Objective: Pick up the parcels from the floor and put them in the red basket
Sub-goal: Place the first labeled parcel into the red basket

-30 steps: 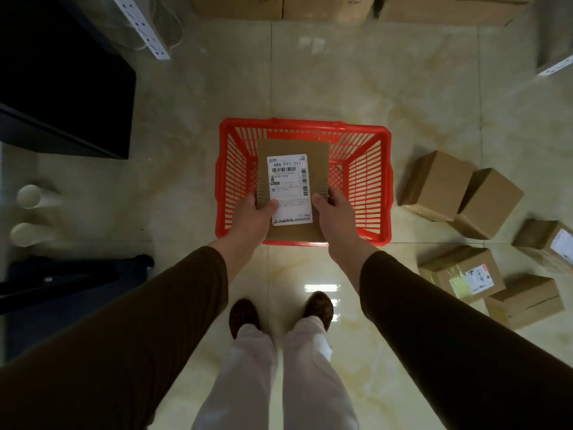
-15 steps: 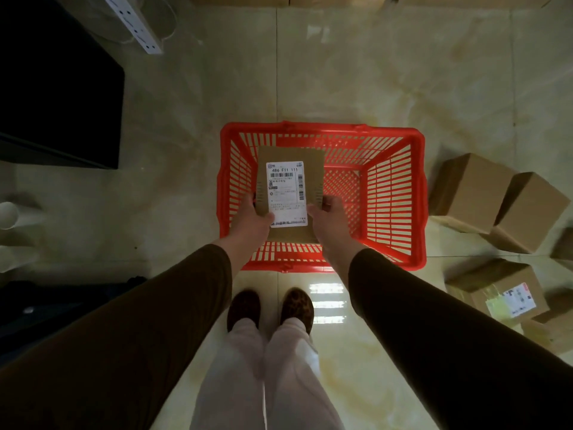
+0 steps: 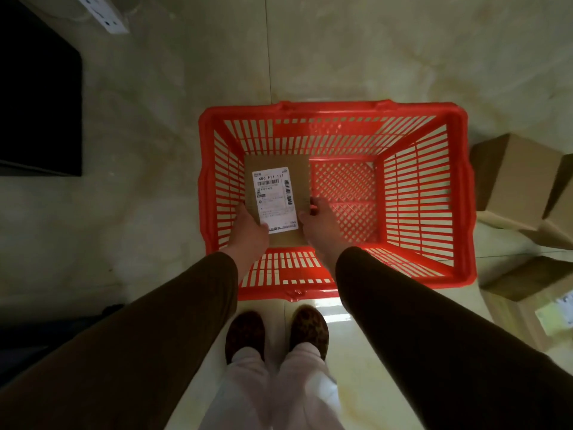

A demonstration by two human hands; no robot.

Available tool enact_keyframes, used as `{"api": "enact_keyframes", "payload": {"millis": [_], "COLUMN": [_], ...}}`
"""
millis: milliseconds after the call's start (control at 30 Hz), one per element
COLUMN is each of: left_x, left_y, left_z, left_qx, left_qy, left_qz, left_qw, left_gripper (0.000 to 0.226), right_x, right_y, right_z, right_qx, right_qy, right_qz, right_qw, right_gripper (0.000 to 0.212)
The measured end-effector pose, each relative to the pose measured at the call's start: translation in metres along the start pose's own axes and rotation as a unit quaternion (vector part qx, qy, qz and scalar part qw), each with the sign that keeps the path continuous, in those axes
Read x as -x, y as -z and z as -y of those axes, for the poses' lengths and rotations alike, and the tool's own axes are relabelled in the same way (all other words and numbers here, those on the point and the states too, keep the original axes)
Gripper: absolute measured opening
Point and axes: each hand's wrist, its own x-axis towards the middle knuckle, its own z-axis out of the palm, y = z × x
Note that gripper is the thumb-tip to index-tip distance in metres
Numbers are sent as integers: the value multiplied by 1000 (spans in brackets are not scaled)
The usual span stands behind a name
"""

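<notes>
A red plastic basket (image 3: 335,108) stands on the floor in front of my feet. Low inside it, against its left wall, is a flat brown parcel (image 3: 302,169) with a white shipping label. My left hand (image 3: 249,231) grips the parcel's near left corner and my right hand (image 3: 317,223) grips its near right edge. Whether the parcel touches the basket's bottom I cannot tell. More brown parcels (image 3: 517,181) lie on the floor to the right of the basket.
A labelled parcel (image 3: 533,293) lies at the right edge, partly cut off. A black cabinet (image 3: 40,97) stands at the left. A white power strip (image 3: 102,13) lies at the top left. My shoes (image 3: 276,330) stand just before the basket.
Both hands have lowered the parcel from above the rim down into the basket's left side. The camera has leaned closer over the basket.
</notes>
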Motion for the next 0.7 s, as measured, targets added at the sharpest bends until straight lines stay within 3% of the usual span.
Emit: {"api": "enact_keyframes", "payload": {"millis": [167,367,467,600,700], "left_x": [-17,-17,-18,-24,-30], "left_y": [-8,-11,-7,-6,-3], "left_z": [6,7,0,-11,-20], "left_qx": [44,109,123,41,3], "left_qy": [10,-12,-38,-70,-90], "left_qz": [-13,17,45,20,21], "left_qw": [999,994,991,997,996], "left_gripper": [64,66,67,62,58], "right_x": [-12,-18,-11,-9,-13], "right_y": [-9,-7,1,18,31], "right_z": [-8,-9,-10,-9,-12], "right_qx": [16,-42,-64,1,-6], "right_qy": [17,-4,5,45,53], "right_qz": [7,-16,-41,-40,-53], "right_qw": [1000,999,997,998,997], "right_gripper": [43,26,48,94,82]}}
